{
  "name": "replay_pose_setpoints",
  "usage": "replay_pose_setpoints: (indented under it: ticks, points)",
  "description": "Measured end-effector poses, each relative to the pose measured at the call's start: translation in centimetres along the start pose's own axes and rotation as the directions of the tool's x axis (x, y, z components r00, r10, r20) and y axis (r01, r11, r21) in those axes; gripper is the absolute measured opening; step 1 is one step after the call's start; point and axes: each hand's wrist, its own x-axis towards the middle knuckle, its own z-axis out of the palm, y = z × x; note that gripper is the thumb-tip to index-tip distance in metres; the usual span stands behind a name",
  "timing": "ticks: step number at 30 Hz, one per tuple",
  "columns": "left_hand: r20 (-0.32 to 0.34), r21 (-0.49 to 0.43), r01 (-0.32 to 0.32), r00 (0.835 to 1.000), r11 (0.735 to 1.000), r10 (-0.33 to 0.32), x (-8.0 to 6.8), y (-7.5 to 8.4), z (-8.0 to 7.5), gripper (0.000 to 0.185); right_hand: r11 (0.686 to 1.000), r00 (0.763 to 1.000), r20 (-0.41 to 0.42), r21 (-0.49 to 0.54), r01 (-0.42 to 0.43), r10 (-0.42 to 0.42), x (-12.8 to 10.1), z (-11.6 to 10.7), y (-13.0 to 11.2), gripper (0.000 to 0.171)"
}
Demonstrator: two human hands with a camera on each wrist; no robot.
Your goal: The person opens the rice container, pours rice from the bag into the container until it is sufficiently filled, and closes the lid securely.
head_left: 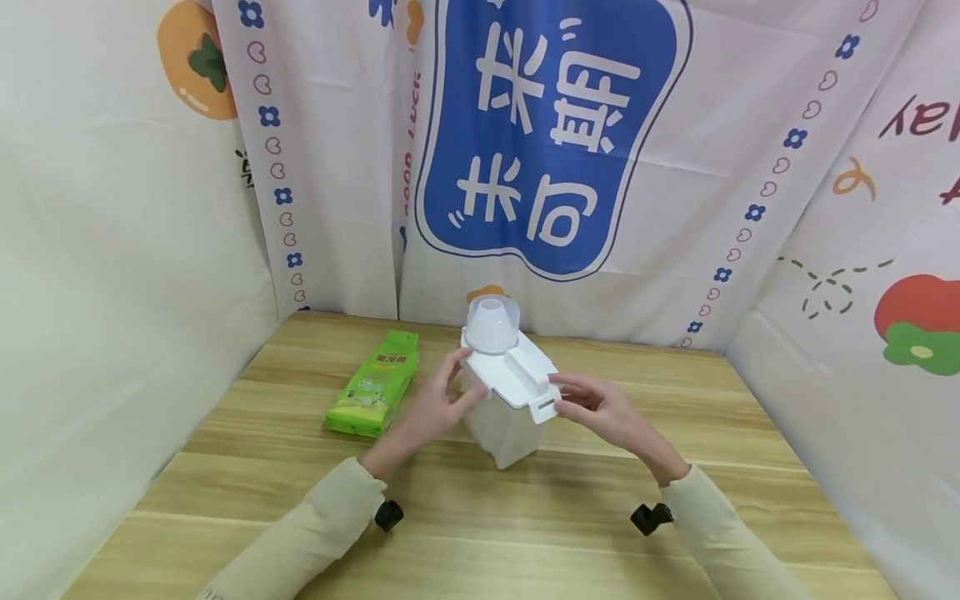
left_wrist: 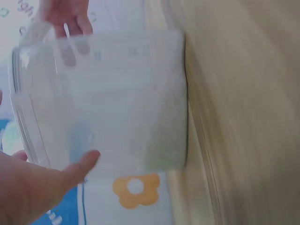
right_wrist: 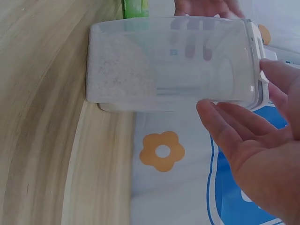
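Note:
A clear plastic food storage container (head_left: 501, 429) stands on the table, with white grains in its lower part visible in the right wrist view. Its white lid (head_left: 501, 377) carries an upturned clear cup (head_left: 492, 323) at the far end and a slotted latch tab (head_left: 544, 405) sticking out at the near end. My left hand (head_left: 438, 408) is at the lid's left edge, fingers and thumb spread apart. At the lid's near right corner, my right hand (head_left: 611, 417) touches the latch with its thumb (right_wrist: 280, 75); its fairly straight fingers (right_wrist: 225, 129) lie along the container's side.
A green packet (head_left: 377, 383) with printed lettering lies left of the container. The wooden table (head_left: 480, 533) ends at a printed cloth (head_left: 352, 183) behind, and cloth walls also stand at both sides.

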Motion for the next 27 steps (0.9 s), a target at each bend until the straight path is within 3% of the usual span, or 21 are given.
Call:
replay_pose_setpoints:
  ticks: [3, 9, 14, 21, 27]
  points:
    - [0.013, 0.063, -0.020, 1.000, 0.998, 0.019, -0.4, 0.4, 1.0, 0.079, 1.000, 1.000, 0.012, 0.013, -0.006, 0.006, 0.0, -0.1, 0.3, 0.046]
    - [-0.028, 0.238, 0.056, 0.998, 0.970, -0.051, -0.4, 0.6, 3.2, 0.098, 0.999, 1.000, 0.009, 0.041, -0.007, 0.007, 0.0, -0.2, 0.6, 0.049]
    - [-0.071, 0.270, 0.100, 0.994, 0.958, -0.084, -0.5, 0.8, 4.6, 0.109, 0.999, 1.000, -0.003, 0.048, -0.011, 0.011, 0.0, -0.1, 0.8, 0.051]
    - [-0.151, 0.305, 0.041, 0.988, 0.951, 0.006, -0.5, 0.9, 5.8, 0.108, 1.000, 1.000, -0.022, 0.023, 0.016, -0.015, 0.1, 0.1, 1.2, 0.050]
    - [-0.169, 0.321, 0.009, 0.984, 0.947, 0.048, -0.4, 0.9, 6.2, 0.104, 0.999, 1.000, -0.031, 0.039, 0.003, -0.002, 0.0, -0.1, 1.1, 0.051]
